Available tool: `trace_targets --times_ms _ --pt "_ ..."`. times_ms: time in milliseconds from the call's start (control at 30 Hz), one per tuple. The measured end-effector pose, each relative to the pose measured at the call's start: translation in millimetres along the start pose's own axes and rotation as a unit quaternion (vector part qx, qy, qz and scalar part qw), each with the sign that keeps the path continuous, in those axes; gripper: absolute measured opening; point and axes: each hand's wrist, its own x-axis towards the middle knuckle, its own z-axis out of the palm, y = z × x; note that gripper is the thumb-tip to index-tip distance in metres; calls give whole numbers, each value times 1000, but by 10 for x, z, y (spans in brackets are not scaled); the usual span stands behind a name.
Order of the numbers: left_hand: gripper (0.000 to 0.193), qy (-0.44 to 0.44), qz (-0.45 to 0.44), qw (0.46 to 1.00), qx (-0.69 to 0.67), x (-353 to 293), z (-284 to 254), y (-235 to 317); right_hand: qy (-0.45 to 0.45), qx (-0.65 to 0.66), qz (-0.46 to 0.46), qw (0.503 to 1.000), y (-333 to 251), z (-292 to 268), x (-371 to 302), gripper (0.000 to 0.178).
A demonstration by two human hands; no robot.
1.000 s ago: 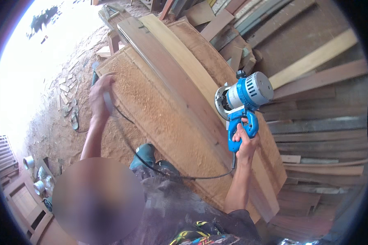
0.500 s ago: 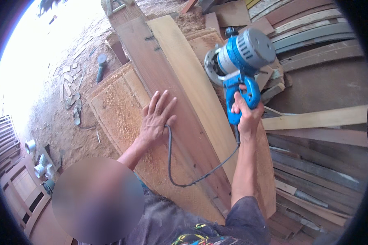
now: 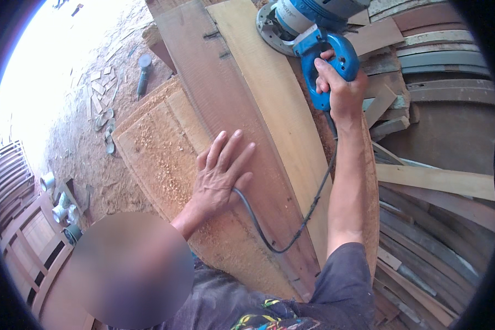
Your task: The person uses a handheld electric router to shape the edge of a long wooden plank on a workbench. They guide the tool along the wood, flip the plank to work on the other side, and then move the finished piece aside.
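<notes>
While the right hand (image 3: 344,91) grips the router (image 3: 308,43) by its blue handle (image 3: 349,58), fingers curled through the loop, the left hand (image 3: 220,173) lies palm down, fingers spread, over the left side of the brown plank (image 3: 225,93). Router at top of view, body partly cut off, base ring turned left, over or beside the right edge of the pale plank (image 3: 275,99); contact with the wood cannot be told. Cord (image 3: 275,248) drops from the handle, loops across both planks and goes out of sight at the left hand; cannot tell whether that hand pins it.

The 2 planks lie side by side on a wide sheet (image 3: 220,242), shavings (image 3: 165,157) scattered over its left part. Floor to the left: wood scraps (image 3: 96,91), 2 slippers (image 3: 109,144), 1 dark-handled tool (image 3: 143,80), type unclear. Lower left: a panelled frame (image 3: 55,269). Right: piled timber (image 3: 434,242), 1 pale board (image 3: 440,181) lying across it.
</notes>
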Motion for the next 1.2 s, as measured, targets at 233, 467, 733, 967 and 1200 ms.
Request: trace_targets --times_ms 233,467,733,967,1200 --pt "57 -1 0 1000 6 5 -17 6 -50 -68 -20 996 -28 125 25 11" --pt "57 4 2 1000 -17 -4 -31 -3 -72 -65 -28 995 -33 112 -121 13" --pt "56 12 -2 1000 -16 3 -29 17 -80 -53 -7 995 -61 -24 -323 13" --pt "56 25 0 1000 -5 -5 -21 40 -84 -67 -13 994 -90 -139 -502 13" --pt "56 39 5 999 13 -6 -11 80 -80 -71 5 994 -74 -432 -768 14"
